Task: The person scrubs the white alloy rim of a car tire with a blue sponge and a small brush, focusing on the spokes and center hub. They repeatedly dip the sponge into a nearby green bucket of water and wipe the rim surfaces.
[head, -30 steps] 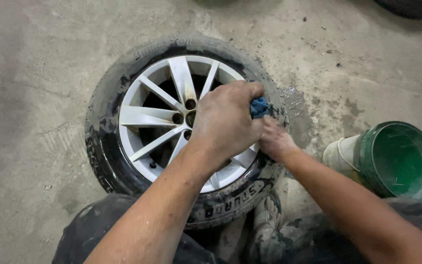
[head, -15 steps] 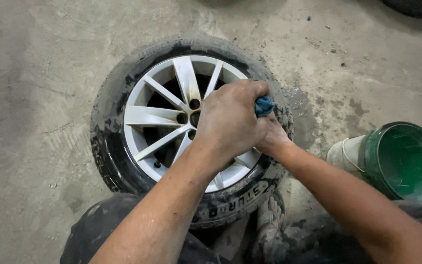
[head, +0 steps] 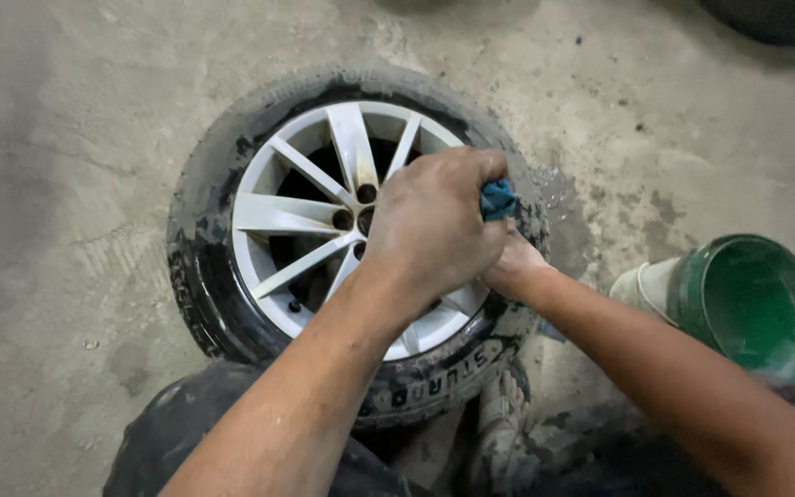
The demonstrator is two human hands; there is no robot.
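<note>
A car wheel lies flat on the concrete floor: a dirty black tyre (head: 197, 276) around a silver spoked alloy rim (head: 273, 213). My left hand (head: 436, 225) is clenched over the rim's right side, gripping a blue cloth (head: 499, 198) that sticks out past the knuckles. My right hand (head: 511, 267) sits just under the left hand, at the rim's right edge, mostly hidden by it. What the right hand holds cannot be seen.
A green bucket (head: 752, 304) lies on its side to the right of the wheel, its opening facing me. My dark, dusty knees (head: 163, 433) are at the bottom edge. Another dark tyre edge (head: 775, 18) shows at the top right.
The view has shifted slightly; both hands stay at the rim's right side with the blue cloth, moving only a little along the edge.
</note>
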